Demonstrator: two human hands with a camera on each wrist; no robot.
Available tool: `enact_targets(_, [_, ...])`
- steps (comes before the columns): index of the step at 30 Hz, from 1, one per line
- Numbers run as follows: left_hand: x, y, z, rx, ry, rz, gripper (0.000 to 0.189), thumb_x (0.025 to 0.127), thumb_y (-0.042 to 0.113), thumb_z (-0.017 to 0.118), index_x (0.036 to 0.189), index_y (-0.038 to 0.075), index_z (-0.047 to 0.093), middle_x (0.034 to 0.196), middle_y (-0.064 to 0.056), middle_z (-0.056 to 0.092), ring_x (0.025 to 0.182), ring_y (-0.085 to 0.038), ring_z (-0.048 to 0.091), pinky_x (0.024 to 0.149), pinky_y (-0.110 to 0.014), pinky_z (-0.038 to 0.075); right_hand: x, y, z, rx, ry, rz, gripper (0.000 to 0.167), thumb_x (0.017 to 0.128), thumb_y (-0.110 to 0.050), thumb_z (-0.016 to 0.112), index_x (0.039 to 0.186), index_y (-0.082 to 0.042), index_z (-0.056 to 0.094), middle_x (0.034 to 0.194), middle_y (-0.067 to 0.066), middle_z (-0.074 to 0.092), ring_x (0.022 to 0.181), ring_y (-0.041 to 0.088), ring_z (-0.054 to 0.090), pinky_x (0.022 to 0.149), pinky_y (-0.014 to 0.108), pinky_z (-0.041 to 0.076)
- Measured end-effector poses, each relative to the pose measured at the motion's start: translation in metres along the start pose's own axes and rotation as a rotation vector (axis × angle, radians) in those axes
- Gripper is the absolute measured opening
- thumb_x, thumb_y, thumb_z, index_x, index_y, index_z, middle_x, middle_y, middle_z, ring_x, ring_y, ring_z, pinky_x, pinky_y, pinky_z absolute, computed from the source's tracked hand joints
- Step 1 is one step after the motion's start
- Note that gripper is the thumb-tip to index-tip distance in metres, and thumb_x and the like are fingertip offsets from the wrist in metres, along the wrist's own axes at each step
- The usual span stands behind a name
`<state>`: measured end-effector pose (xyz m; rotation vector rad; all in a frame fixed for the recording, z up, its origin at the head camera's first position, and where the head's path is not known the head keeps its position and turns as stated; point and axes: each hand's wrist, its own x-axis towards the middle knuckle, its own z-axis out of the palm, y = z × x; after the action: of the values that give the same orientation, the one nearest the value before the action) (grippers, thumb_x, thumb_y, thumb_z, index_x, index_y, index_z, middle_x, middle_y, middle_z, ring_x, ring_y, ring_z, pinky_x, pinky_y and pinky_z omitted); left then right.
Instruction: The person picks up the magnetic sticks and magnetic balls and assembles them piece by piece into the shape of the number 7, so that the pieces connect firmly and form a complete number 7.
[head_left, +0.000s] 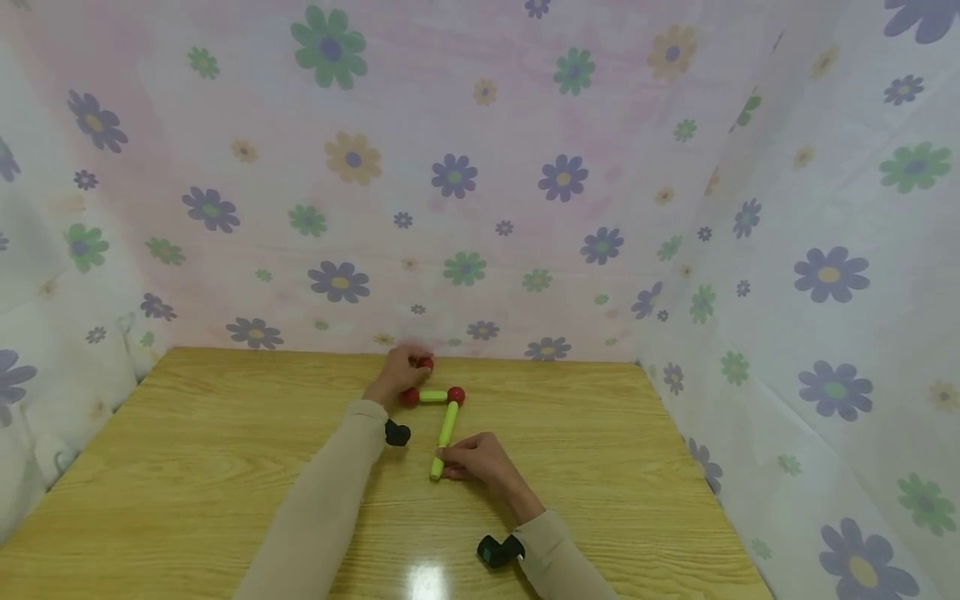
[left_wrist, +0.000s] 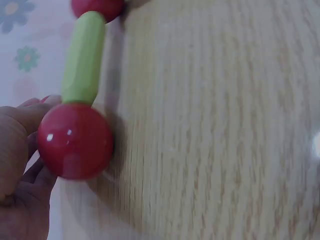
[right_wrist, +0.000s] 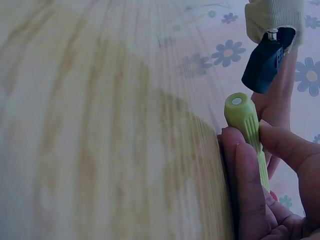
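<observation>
Near the table's back edge, my left hand (head_left: 397,372) holds a red ball (head_left: 426,364) between thumb and fingers. Just below that hand sits another red ball (head_left: 410,397), large in the left wrist view. A short yellow-green rod (head_left: 432,397) links it to a third red ball (head_left: 456,396). From there a longer run of yellow-green rod (head_left: 448,423) slants toward me. My right hand (head_left: 486,461) pinches its near end between thumb and fingers. In the right wrist view, the rod's free end (right_wrist: 237,101) shows a small silvery disc.
The wood-grain table (head_left: 600,467) meets a flower-printed cloth (head_left: 510,242) at the back, with more cloth at both sides. Black wrist cameras hang at the left sleeve (head_left: 322,492) and the right sleeve (head_left: 562,554).
</observation>
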<state>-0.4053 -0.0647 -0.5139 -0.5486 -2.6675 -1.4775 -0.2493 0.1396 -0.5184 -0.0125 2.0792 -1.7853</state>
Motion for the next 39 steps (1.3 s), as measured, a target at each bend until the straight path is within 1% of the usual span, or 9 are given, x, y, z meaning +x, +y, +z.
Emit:
enact_targets(5, [-0.011,-0.005,-0.005,-0.121,0.081,-0.004,0.032,0.09,-0.005,0.071,0.121,-0.014,0.067,0.118,-0.03,0.066,0.109,-0.043,0.063,0.098,-0.052,0.053,0.001,0.0,-0.002,-0.01,0.001,0.005,0.026,0.09,-0.022,0.079,0.095,0.004,0.078,0.079,0.009,0.076,0.067,0.009,0.072,0.065,0.022,0.061])
enact_targets(12, [-0.03,-0.003,-0.004,-0.319,0.228,-0.276,0.038,0.091,-0.002,0.073,0.128,-0.007,0.067,0.128,-0.026,0.063,0.117,-0.034,0.058,0.096,-0.036,0.052,-0.001,-0.002,-0.002,-0.025,0.001,0.017,0.027,0.091,-0.022,0.078,0.096,0.004,0.078,0.078,0.008,0.076,0.067,0.009,0.072,0.065,0.022,0.061])
enact_targets(14, [-0.038,-0.004,-0.008,-0.338,0.251,-0.288,0.039,0.091,0.0,0.073,0.129,-0.006,0.066,0.127,-0.024,0.064,0.116,-0.033,0.059,0.093,-0.033,0.053,-0.002,-0.002,-0.001,-0.027,-0.006,0.015,0.027,0.092,-0.022,0.078,0.097,0.005,0.078,0.079,0.008,0.076,0.067,0.009,0.072,0.065,0.022,0.061])
enact_targets(17, [-0.049,-0.007,-0.016,-0.294,0.281,-0.273,0.038,0.091,0.004,0.075,0.128,-0.005,0.068,0.122,-0.023,0.067,0.113,-0.033,0.063,0.091,-0.035,0.055,-0.002,-0.004,0.0,-0.025,-0.02,0.007,0.028,0.092,-0.023,0.077,0.098,0.005,0.077,0.08,0.009,0.077,0.067,0.009,0.071,0.066,0.022,0.061])
enact_targets(20, [-0.061,-0.01,-0.029,-0.292,0.247,-0.28,0.037,0.093,0.006,0.074,0.128,-0.003,0.068,0.121,-0.022,0.066,0.112,-0.033,0.062,0.09,-0.035,0.056,-0.003,-0.005,0.0,-0.012,-0.023,0.002,0.029,0.093,-0.022,0.077,0.099,0.006,0.077,0.081,0.01,0.077,0.067,0.008,0.071,0.066,0.022,0.061])
enact_targets(24, [-0.076,-0.011,-0.046,-0.266,0.149,-0.29,0.036,0.092,0.005,0.075,0.127,-0.002,0.069,0.121,-0.02,0.066,0.112,-0.031,0.062,0.089,-0.032,0.056,-0.003,-0.006,-0.001,0.011,-0.011,0.015,0.027,0.093,-0.019,0.076,0.1,0.007,0.077,0.082,0.011,0.077,0.067,0.007,0.072,0.066,0.021,0.061])
enact_targets(29, [-0.094,-0.005,-0.06,-0.176,0.049,-0.23,0.033,0.087,0.003,0.079,0.119,-0.006,0.072,0.113,-0.023,0.071,0.101,-0.032,0.069,0.083,-0.037,0.06,-0.001,-0.003,0.0,0.013,-0.008,0.026,0.026,0.093,-0.018,0.075,0.1,0.008,0.076,0.083,0.011,0.077,0.068,0.008,0.072,0.067,0.021,0.061])
enact_targets(34, [-0.112,0.001,-0.064,-0.073,-0.069,-0.168,0.03,0.084,0.008,0.084,0.11,-0.002,0.076,0.106,-0.017,0.075,0.092,-0.026,0.072,0.079,-0.037,0.061,-0.002,-0.001,-0.001,-0.004,-0.002,0.007,0.027,0.094,-0.018,0.075,0.1,0.008,0.076,0.084,0.011,0.077,0.069,0.008,0.072,0.067,0.022,0.061])
enact_targets(39, [-0.134,0.01,-0.06,-0.034,-0.146,-0.138,0.03,0.078,0.008,0.089,0.104,-0.002,0.078,0.099,-0.014,0.076,0.087,-0.024,0.072,0.075,-0.037,0.061,-0.004,0.0,0.0,0.005,-0.02,0.0,0.028,0.094,-0.019,0.075,0.101,0.008,0.076,0.085,0.011,0.077,0.072,0.009,0.073,0.068,0.021,0.061])
